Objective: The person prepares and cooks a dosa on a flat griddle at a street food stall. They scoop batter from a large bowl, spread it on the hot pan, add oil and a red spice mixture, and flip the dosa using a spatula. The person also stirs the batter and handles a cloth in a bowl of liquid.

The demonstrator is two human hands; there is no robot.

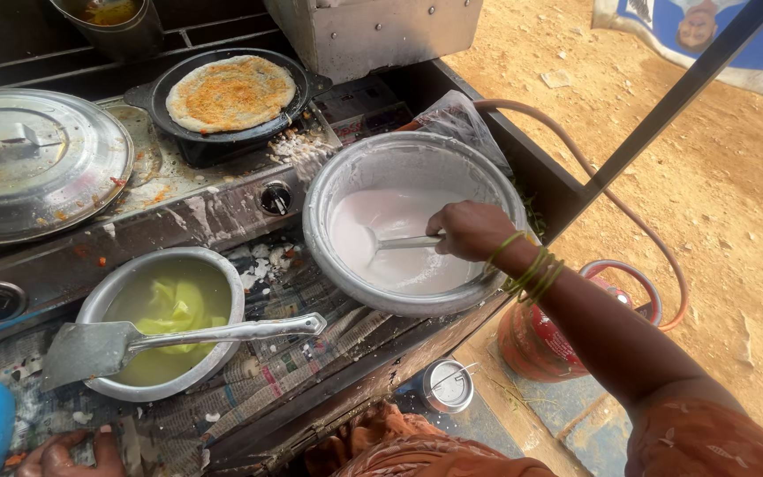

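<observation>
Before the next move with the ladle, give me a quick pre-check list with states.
1. Right hand gripping the ladle handle: ok, fingers closed round it.
2. Ladle bowl in the white batter inside the big bowl: ok, bowl end sits in the batter.
3. Pan free for new batter: not ok, a flatbread covers it.
4. Spatula within reach: ok, resting across the small bowl of yellowish liquid.
5. Left hand free: cannot tell, only part shows at the frame's bottom edge.
6. Burner lit under the pan: cannot tell, no flame visible.
</observation>
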